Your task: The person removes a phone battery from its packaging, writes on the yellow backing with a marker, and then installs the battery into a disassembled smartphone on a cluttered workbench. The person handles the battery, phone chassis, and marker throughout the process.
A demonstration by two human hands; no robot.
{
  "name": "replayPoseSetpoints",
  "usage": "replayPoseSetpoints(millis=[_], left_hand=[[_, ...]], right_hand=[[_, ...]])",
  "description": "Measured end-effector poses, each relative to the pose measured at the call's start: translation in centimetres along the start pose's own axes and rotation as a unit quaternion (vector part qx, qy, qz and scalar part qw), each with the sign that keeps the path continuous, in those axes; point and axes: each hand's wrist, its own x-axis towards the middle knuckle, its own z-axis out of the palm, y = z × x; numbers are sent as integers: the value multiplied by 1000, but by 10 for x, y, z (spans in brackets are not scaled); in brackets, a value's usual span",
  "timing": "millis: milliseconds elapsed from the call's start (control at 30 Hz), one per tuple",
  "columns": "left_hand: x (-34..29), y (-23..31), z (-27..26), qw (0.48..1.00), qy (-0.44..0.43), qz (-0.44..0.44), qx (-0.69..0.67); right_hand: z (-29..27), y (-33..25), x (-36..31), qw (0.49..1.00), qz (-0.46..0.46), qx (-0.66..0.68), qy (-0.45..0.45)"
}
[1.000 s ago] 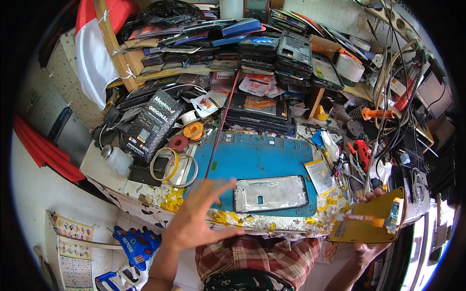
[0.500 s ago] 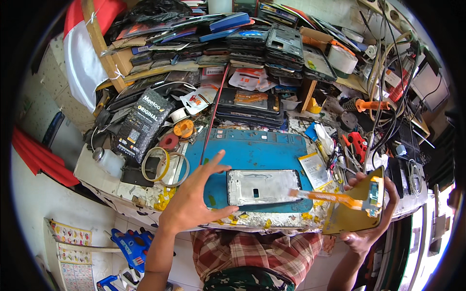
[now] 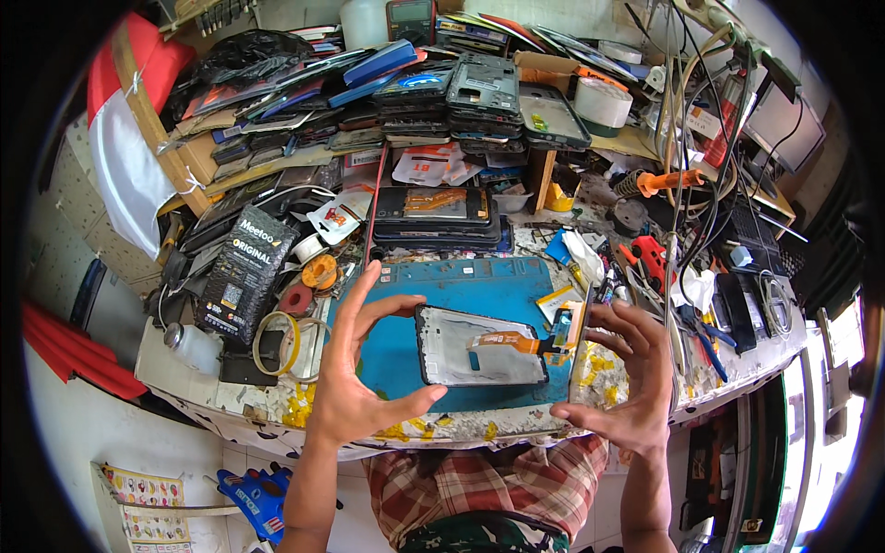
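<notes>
A phone frame (image 3: 452, 355), pale silver inside with a black rim, is tilted with its left end raised above the blue work mat (image 3: 406, 288). My left hand (image 3: 364, 369) grips that end between thumb and fingertips. At the frame's right end, my right hand (image 3: 631, 369) holds a phone screen panel (image 3: 580, 355), now seen nearly edge-on, by its opposite edges. From the panel an orange flex cable (image 3: 505, 341) reaches left over the inside of the frame. The far face of the panel is hidden.
Phones and housings (image 3: 479, 101) are piled at the back. Tape rolls (image 3: 277, 343) and a black padded pouch (image 3: 247, 276) lie left. On the right are blue-handled pliers (image 3: 708, 346), a red toy car (image 3: 648, 258), an orange-handled tool (image 3: 668, 182) and hanging cables.
The panel has moved left toward the frame and turned edge-on. Its flex cable now lies over the frame. My left hand has closed on the frame's left end, which has risen.
</notes>
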Motion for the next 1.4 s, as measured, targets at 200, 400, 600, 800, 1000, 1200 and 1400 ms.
replayPoseSetpoints(millis=[200,400,600,800,1000,1200,1400], left_hand=[[3,-2,-1,1000,-5,0,4],[3,-7,-5,1000,5,-15,-21],[2,-10,-12,997,22,-38,-63],[2,-11,-15,995,37,-71,-66],[0,-13,-16,992,35,-80,-89],[0,-10,-16,988,26,-44,-144],[1,-1,-5,961,41,-29,-272]], right_hand=[[-1,-4,-4,1000,8,-20,-16],[-6,-8,-12,998,10,-51,-18],[-9,-5,-19,997,3,-70,-25],[-12,-7,-24,996,18,-81,-26],[-10,-7,-23,997,34,-70,-23],[-5,-15,-10,995,24,-86,-47],[8,-24,19,988,-34,-99,-110]])
